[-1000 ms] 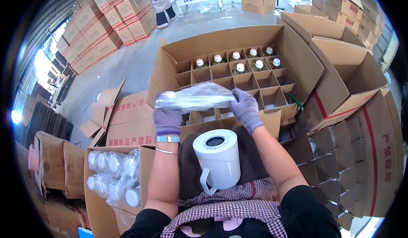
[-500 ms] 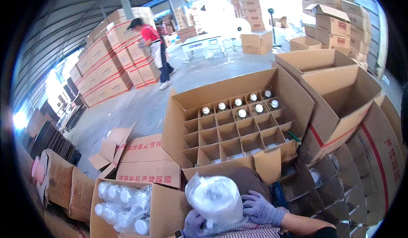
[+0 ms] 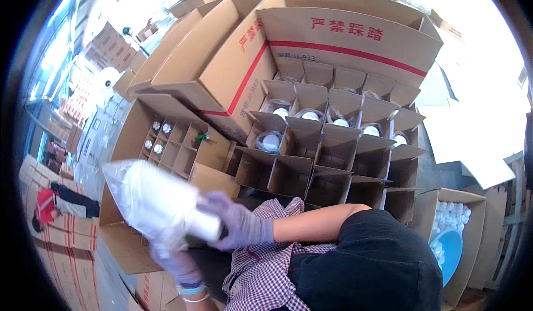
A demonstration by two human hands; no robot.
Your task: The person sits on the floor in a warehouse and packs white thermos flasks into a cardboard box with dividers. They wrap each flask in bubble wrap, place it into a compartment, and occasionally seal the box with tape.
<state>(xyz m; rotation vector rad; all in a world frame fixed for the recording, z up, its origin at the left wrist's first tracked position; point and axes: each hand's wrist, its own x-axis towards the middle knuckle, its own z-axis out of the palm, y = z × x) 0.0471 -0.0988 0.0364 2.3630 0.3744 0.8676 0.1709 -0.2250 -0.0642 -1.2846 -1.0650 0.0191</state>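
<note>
A large bottle (image 3: pixel 161 197) with a white cap, wrapped in see-through plastic, lies tilted across my hands above my lap. It is smeared by motion. My left hand (image 3: pixel 176 260), in a pale purple glove, is closed on its lower side; the wrap hides some of the fingers. At the cap end, my right hand (image 3: pixel 236 222), gloved alike, grips around the neck. Behind the bottle stands an open carton (image 3: pixel 127 144) with cardboard dividers and several white-capped bottles. To the right, a larger divided carton (image 3: pixel 347 55) holds several wrapped, white-capped bottles in its farther cells.
A green pen-like object (image 3: pixel 202 137) rests on the smaller carton's divider. At the right, a box (image 3: pixel 474 227) holds many white caps and a blue scoop-like bowl (image 3: pixel 451 255). Flattened cardboard (image 3: pixel 152 291) lies lower left. Another person (image 3: pixel 55 205) is far left.
My view has swung to the right, bringing the larger divided carton forward. The bottle has come up off my lap and tilted. My right hand has moved onto its neck.
</note>
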